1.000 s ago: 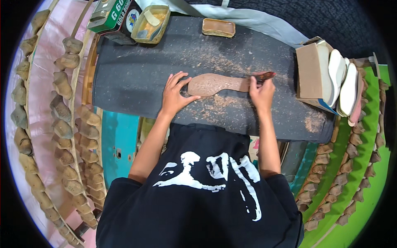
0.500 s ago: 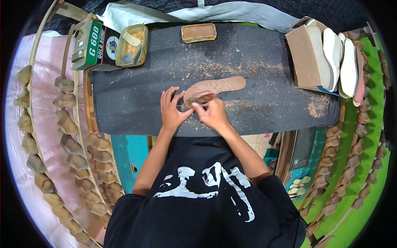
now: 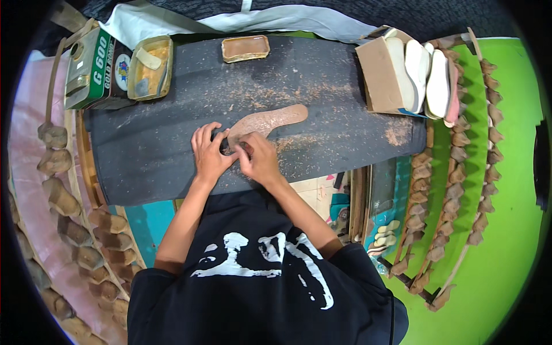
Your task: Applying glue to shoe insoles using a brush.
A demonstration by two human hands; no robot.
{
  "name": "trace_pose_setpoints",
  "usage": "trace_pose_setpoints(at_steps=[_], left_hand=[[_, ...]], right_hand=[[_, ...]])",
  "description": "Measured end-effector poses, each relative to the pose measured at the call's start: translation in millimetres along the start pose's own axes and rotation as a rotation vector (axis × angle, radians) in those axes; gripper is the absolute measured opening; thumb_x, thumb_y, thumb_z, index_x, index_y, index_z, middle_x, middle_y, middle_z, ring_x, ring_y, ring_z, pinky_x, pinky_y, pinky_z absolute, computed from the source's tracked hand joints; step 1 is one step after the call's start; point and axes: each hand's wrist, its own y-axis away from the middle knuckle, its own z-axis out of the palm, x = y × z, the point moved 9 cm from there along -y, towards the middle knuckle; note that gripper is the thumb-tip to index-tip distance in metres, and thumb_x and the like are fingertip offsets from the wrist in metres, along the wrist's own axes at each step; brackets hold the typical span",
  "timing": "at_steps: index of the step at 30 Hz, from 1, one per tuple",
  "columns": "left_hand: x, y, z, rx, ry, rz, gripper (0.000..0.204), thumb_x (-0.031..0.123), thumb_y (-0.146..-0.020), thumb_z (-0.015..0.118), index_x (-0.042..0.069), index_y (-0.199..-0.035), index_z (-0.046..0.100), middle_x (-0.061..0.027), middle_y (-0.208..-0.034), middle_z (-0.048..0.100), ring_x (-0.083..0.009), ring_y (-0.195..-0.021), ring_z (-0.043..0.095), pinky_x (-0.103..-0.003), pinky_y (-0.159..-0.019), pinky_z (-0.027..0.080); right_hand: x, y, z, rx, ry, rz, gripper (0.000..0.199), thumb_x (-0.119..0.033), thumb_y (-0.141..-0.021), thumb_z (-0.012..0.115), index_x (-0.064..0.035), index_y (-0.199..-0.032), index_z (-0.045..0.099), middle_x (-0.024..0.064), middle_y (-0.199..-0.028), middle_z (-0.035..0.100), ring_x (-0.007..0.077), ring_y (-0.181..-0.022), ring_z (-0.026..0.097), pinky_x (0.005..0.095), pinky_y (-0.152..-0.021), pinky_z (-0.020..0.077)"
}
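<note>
A tan shoe insole (image 3: 270, 119) with a mottled surface lies on the dark cloth, its narrow end to the right. Over its broad left end, my right hand (image 3: 261, 161) is closed around a short dark tool (image 3: 246, 149). The tool is mostly hidden by the fingers, so its exact kind does not show. My left hand (image 3: 210, 152) rests beside that same end with fingers spread and curved on the cloth. Its thumb reaches toward my right fingertips, close to the insole's edge.
Brown shavings litter the dark table cloth (image 3: 190, 121). At the back stand a green-black metal can (image 3: 95, 69), a yellowish tub with a spreader (image 3: 150, 68) and a shallow rectangular container (image 3: 246, 49). A cardboard box (image 3: 376, 75) holds upright insoles. Racks of wooden shoe lasts (image 3: 454, 172) flank both sides.
The whole view has shifted and turned slightly, so the table sits further left. My right hand has turned over the insole, and the tool shows less than before.
</note>
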Motion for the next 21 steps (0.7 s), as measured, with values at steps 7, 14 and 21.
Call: trace_pose_setpoints(at_steps=[7,14,21], left_hand=[[8.0,4.5,-4.6,-0.028,0.093,-0.027,0.067,0.045,-0.067,0.096,0.008,-0.119,0.073,-0.0158,-0.147,0.055,-0.0379,-0.141,0.047,-0.061,-0.123,0.028],[8.4,2.5,1.5,0.015,0.203,0.004,0.065,0.043,-0.065,0.097,0.009,-0.117,0.075,-0.0148,-0.152,0.054,-0.0377,-0.148,0.043,-0.062,-0.127,0.021],[1.2,4.7,1.6,-0.007,0.103,-0.028,0.06,0.041,-0.068,0.094,0.008,-0.114,0.075,-0.0144,-0.153,0.053,-0.0364,-0.147,0.043,-0.061,-0.126,0.022]], right_hand=[[94.7,-7.8,-131.3,0.496,0.001,0.292,0.021,-0.013,-0.095,0.075,0.0001,-0.108,0.063,0.0119,-0.088,0.068,0.0245,-0.07,0.064,0.0355,-0.07,0.053],[33.2,-23.7,-70.1,0.347,0.412,0.018,0.015,-0.009,-0.088,0.07,-0.0038,-0.1,0.062,0.0172,-0.089,0.063,0.0411,-0.08,0.064,0.0485,-0.072,0.0523],[22.8,-34.2,-12.8,0.179,0.187,0.091,0.024,-0.014,-0.091,0.074,0.0012,-0.103,0.06,0.0215,-0.092,0.066,0.0405,-0.084,0.066,0.0479,-0.074,0.0523]])
